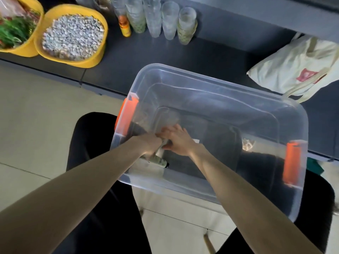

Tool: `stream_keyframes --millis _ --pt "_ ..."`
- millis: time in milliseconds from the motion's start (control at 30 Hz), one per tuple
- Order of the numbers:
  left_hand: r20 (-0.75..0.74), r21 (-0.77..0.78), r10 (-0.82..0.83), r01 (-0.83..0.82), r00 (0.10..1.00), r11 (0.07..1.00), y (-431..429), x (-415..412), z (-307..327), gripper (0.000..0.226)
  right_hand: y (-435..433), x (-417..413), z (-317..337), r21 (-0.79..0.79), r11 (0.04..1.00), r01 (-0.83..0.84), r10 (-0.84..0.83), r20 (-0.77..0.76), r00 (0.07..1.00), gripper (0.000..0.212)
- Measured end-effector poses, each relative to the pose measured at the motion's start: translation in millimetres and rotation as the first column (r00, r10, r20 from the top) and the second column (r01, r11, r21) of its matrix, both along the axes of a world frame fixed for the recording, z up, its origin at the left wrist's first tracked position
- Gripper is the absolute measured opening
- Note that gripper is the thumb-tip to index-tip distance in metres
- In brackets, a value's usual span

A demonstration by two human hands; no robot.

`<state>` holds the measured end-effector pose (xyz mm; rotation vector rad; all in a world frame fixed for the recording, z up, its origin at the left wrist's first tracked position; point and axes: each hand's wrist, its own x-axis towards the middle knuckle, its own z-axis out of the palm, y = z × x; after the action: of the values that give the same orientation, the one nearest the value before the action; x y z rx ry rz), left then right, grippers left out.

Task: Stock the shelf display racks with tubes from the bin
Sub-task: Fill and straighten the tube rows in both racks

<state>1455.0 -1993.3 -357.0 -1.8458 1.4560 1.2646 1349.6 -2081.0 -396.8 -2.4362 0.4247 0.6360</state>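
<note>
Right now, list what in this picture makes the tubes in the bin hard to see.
Head view: wide-angle lens bends the edges; glare streaks the clear bin; the left hand and right hand, slightly blurred, cover most of the tubes; its floor is dim.

Head camera — looks steeply down, close over bin (211,92).

a shop: dark shelf (183,57) with stacked cups (169,21), yellow basins (95,57).
</note>
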Motion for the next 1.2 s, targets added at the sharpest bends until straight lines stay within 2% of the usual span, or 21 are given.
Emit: stream_keyframes --millis 100,167,267,333,467,533,633,700,833,867,967,1100,1200 --pt "-0.011 0.025 -0.049 0.049 0.999 0.998 1 -2 2 0.012 -1 -4 -1 -0.057 0.998 -0.013 0.012 -0.010 1.000 0.047" --pt "-0.020 0.023 -0.023 0.023 1.000 0.999 1 -1 6 0.011 -3 -10 0 -0.058 0.998 0.007 -0.009 -0.025 1.000 0.042" --pt "-0.047 0.011 0.074 -0.073 0.996 0.997 1 0 11 0.024 -12 -17 7 0.004 0.998 0.060 -0.060 -0.064 0.996 0.035" --pt "-0.082 -0.035 0.147 -0.151 0.986 0.988 1 0 13 0.022 -20 -24 14 0.036 0.993 0.113 -0.109 -0.103 0.989 0.024" --pt "-0.222 -0.175 0.412 -0.452 0.884 0.875 -7 2 26 0.021 -39 -43 28 0.058 0.959 0.276 -0.268 -0.119 0.956 0.019" --pt "-0.270 -0.291 0.455 -0.523 0.848 0.801 -10 3 35 0.021 -46 -50 40 0.059 0.938 0.342 -0.336 -0.096 0.937 0.021" --pt "-0.385 -0.333 0.496 -0.618 0.778 0.712 -15 7 54 0.009 -56 -55 62 0.042 0.917 0.397 -0.396 -0.029 0.918 0.021" --pt "-0.401 -0.360 0.482 -0.617 0.779 0.699 -20 10 72 0.006 -62 -56 83 0.036 0.901 0.432 -0.433 0.040 0.901 0.021" --pt "-0.369 -0.439 0.391 -0.529 0.843 0.726 -28 20 115 0.038 -73 -57 134 0.113 0.852 0.511 -0.522 0.127 0.843 0.018" --pt "-0.400 -0.444 0.375 -0.535 0.836 0.719 -30 24 126 0.037 -76 -55 147 0.100 0.856 0.507 -0.517 0.168 0.839 0.018" --pt "-0.448 -0.526 0.330 -0.543 0.831 0.654 -36 37 165 0.014 -83 -45 194 0.030 0.876 0.481 -0.467 0.300 0.832 0.019" --pt "-0.380 -0.659 0.276 -0.468 0.883 0.589 -42 55 221 0.013 -91 -24 261 -0.005 0.906 0.422 -0.381 0.422 0.823 0.017" --pt "-0.373 -0.755 0.276 -0.463 0.886 0.465 -49 76 264 0.013 -102 -1 311 -0.034 0.920 0.391 -0.320 0.514 0.796 0.015"
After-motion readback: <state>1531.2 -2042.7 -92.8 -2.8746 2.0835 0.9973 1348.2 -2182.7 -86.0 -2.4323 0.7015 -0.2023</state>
